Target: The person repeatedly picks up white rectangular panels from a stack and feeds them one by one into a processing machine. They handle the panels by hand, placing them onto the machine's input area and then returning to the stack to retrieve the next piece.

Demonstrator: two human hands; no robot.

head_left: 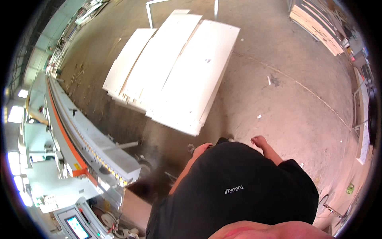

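My left hand [204, 146] hangs low in front of my body, just past the edge of the black shirt [238, 175]. Its fingers point away from me and are partly hidden, so their grip does not show. To the right, my right hand [258, 140] is held out from my side over the floor, with its fingers curled in and nothing visible in them. Both hands are apart from the stacks of white panels [175, 67] ahead of me. Those flat boards lie side by side in several uneven piles.
Along the left runs a long machine [91, 135] with an orange strip and a control screen [77, 228]. A white metal frame [149, 16] rises behind the panels. Wooden boards [314, 28] lie at the far right. Small scraps dot the concrete floor [286, 99].
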